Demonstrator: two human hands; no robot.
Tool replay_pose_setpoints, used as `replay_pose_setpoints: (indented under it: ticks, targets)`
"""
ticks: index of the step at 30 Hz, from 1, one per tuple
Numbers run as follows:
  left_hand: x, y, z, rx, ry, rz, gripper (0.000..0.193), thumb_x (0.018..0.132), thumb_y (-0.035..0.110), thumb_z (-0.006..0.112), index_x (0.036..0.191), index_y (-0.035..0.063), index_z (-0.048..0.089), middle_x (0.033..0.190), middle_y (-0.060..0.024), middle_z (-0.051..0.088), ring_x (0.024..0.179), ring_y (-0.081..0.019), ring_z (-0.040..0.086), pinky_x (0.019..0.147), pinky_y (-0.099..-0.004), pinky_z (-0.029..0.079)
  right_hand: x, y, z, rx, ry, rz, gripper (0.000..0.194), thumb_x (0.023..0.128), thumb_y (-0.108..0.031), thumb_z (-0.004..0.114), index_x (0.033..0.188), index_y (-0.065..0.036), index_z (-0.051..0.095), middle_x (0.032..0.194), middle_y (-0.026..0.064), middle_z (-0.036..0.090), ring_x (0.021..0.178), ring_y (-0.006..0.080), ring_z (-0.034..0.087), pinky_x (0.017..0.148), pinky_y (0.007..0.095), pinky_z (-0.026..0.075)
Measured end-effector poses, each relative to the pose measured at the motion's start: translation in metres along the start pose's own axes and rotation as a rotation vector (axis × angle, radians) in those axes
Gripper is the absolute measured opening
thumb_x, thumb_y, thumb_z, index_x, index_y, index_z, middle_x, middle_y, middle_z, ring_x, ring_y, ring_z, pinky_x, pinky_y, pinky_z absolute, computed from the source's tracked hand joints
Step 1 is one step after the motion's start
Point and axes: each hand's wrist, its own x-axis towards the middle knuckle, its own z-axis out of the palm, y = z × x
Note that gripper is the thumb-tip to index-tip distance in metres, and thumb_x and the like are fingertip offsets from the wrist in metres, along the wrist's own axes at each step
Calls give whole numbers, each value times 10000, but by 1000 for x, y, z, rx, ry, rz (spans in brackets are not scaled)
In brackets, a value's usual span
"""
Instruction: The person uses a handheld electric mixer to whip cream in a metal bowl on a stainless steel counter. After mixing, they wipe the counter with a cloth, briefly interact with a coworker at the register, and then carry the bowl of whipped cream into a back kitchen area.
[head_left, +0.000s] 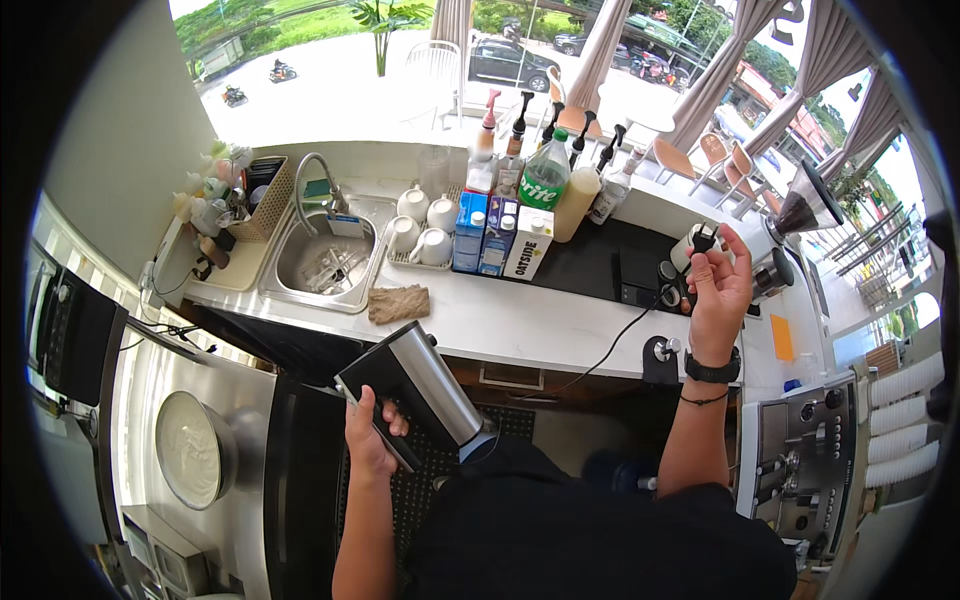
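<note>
My left hand (375, 435) grips the black handle of a black and brushed-metal appliance (420, 382), perhaps an electric kettle or blender base, tilted in front of the counter. Raised over the counter's right part, my right hand (716, 285) holds a black power plug (703, 240) between thumb and fingers. A thin black cord (628, 334) hangs from near that hand and curves down past the counter's front edge. Behind the plug stands a white container (682, 255). A round-headed metal tamper (666, 348) rests on a black mat below the right hand.
A steel sink (322, 262), upturned white cups (431, 246), a folded brown cloth (399, 304), milk cartons (529, 251) and pump bottles line the counter. At right are a coffee grinder (806, 206) and an espresso machine (799, 457). A metal bowl (191, 450) sits at left.
</note>
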Motion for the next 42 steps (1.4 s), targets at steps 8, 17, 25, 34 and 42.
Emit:
replay_pose_setpoints:
  ticks: [8,17,25,34,42]
  targets:
    - [136,-148,42,-93,22,-419,390,999,532,652,1046,165,527,712,13,557,577,-121,533,546,-287,455,68,81,-4,-713,-375,-527,464,931,-29,677,1365,-183,623,898,54,753,853,237,739,1051,491,494]
    - [180,-254,81,-101,248,-328,387,1010,493,652,1067,138,510,812,-27,599,657,-156,598,618,-329,537,49,316,70,-933,-750,-189,588,892,35,563,1449,-153,570,1072,132,711,1008,313,688,1143,525,436]
    - [179,-285,96,915,443,-120,543,1033,461,580,1240,-31,481,1274,-278,585,1183,-403,583,1008,-447,460,-56,228,143,-221,-597,-175,339,854,20,634,1188,-27,675,1190,200,654,1119,370,625,977,474,502]
    - [178,-267,49,893,13,133,621,966,354,673,1433,-3,472,1296,-220,660,1190,-361,631,984,-436,504,-137,230,383,-424,-1308,-655,526,890,-192,693,1407,-245,610,1492,90,557,1256,416,515,1047,539,441]
    - [118,-143,-24,723,-24,-311,677,1029,436,632,1495,-22,453,1107,-112,690,907,-174,638,816,-319,536,-170,238,434,-436,-1271,-378,313,897,-8,542,1194,-71,618,1194,209,616,1028,457,609,928,526,497]
